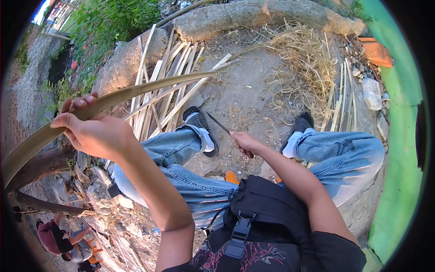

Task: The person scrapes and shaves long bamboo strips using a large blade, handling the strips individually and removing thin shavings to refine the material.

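My left hand (pixel 93 129) is raised at the left, its thumb and fingers closed around a long, bent bamboo strip (pixel 154 87). The strip runs from the lower left rim across to the middle of the ground ahead. Low between my knees, my right hand (pixel 246 144) grips a knife by its handle, which the fingers mostly hide. The dark, narrow knife blade (pixel 218 122) points forward and left, apart from the strip. Beyond my left hand lies a pile of pale split bamboo strips (pixel 174 77), partly crossed by the held strip.
Curly bamboo shavings (pixel 308 59) heap at the far right, beside more thin strips (pixel 344 97). A stone ledge (pixel 222 20) bounds the far side; a green wall (pixel 398 136) stands at right. My shoes (pixel 199 122) flank the knife. Another person (pixel 56 235) is at lower left.
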`<state>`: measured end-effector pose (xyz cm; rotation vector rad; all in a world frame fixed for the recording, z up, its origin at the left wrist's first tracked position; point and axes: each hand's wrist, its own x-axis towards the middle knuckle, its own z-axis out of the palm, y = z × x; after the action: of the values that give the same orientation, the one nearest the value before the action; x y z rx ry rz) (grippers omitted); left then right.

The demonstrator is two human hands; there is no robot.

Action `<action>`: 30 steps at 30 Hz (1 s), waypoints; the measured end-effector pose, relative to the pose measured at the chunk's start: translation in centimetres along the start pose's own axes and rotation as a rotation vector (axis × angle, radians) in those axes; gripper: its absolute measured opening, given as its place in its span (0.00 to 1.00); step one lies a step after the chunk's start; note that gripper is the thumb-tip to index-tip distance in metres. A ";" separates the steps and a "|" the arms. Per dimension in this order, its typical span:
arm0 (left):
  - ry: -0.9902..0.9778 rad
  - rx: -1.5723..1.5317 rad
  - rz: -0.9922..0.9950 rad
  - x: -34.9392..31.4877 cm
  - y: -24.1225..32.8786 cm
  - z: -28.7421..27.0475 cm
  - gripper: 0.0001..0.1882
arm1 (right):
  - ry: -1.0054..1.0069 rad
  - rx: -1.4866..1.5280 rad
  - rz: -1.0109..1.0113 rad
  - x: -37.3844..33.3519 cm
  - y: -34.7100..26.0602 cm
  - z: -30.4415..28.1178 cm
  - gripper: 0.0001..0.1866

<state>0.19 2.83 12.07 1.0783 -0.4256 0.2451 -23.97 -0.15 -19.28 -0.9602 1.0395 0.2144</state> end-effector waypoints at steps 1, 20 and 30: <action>0.018 0.022 0.024 0.5 0.1 -0.4 0.23 | 0.014 0.000 0.004 1.4 0.8 -0.6 0.19; 1.240 -0.054 0.338 12.1 -0.2 -15.4 0.19 | 0.368 -0.014 -0.104 -3.3 -3.9 -4.2 0.19; 0.887 -0.151 -0.745 9.8 -4.9 -17.8 0.33 | 0.480 -0.124 -0.380 -14.3 -9.5 -6.5 0.26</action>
<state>14.72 16.29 5.41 0.8146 0.7377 0.0061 -30.17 -6.83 -3.38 -1.3396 1.2608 -0.2835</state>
